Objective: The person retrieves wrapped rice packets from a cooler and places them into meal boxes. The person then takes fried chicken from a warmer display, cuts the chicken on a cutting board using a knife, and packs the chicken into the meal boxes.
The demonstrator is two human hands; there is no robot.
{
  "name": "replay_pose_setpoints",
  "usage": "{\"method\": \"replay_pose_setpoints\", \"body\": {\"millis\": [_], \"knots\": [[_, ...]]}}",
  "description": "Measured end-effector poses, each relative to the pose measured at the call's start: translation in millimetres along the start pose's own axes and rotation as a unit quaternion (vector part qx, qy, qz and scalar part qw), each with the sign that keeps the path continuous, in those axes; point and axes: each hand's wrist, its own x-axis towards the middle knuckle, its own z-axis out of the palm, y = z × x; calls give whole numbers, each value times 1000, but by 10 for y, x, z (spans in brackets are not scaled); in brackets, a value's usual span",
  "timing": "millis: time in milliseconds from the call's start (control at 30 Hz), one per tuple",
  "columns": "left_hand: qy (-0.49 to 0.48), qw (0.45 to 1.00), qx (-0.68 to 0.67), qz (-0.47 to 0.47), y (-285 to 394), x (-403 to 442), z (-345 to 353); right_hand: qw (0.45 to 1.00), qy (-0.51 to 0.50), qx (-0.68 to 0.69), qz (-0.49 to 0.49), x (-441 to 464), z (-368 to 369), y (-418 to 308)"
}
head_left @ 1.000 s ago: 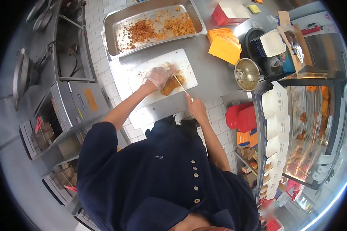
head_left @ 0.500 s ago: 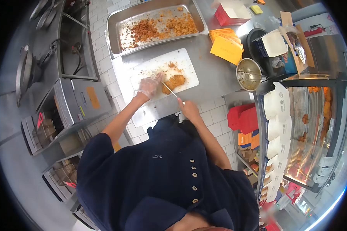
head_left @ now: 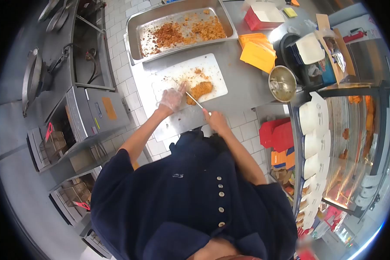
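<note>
My left hand (head_left: 172,98), in a clear plastic glove, is at the left part of a white cutting board (head_left: 216,73). Its fingers stretch toward the blade, with the fingertips at or over it; exact contact is unclear. In my right hand (head_left: 216,121) is the handle of a knife (head_left: 198,103), gripped from the near side. The blade runs diagonally across the board, up and to the left. Against its right side lies a piece of breaded fried chicken (head_left: 201,89), golden brown. Crumbs (head_left: 198,72) are scattered on the board beyond the chicken.
Behind the board stands a deep steel pan (head_left: 136,54) with chopped brown bits. To the right are yellow cardboard sleeves (head_left: 256,56), a metal bowl (head_left: 282,94) and a red-and-white box (head_left: 263,19). Open white cartons (head_left: 314,125) line a heated display case (head_left: 346,143). Fryer baskets (head_left: 56,143) are at left.
The whole view has shifted slightly to the right. Both hands, the knife and the chicken keep nearly the same places on the board.
</note>
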Motion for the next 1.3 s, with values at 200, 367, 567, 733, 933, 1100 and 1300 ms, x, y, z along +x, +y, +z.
{"method": "replay_pose_setpoints", "body": {"millis": [200,367,567,733,933,1100,1300], "knots": [[176,968,-157,80,41,-57,85,992,-55,113,29,-218,-283,148],[109,943,-78,303,-27,560,-2,991,54,103,68,-405,-596,370],[-17,920,-46,388,192,1172,-172,978,169,97,80,-204,-587,525],[119,872,-203,428,319,1340,374,958,223,158,86,-453,-617,758],[198,927,-115,297,426,934,574,914,270,269,141,-1476,-630,1304],[270,878,-394,24,782,966,518,850,357,301,245,-2397,-201,2189],[107,740,-657,92,3047,1195,-135,626,482,511,339,-3530,216,2787]]}}
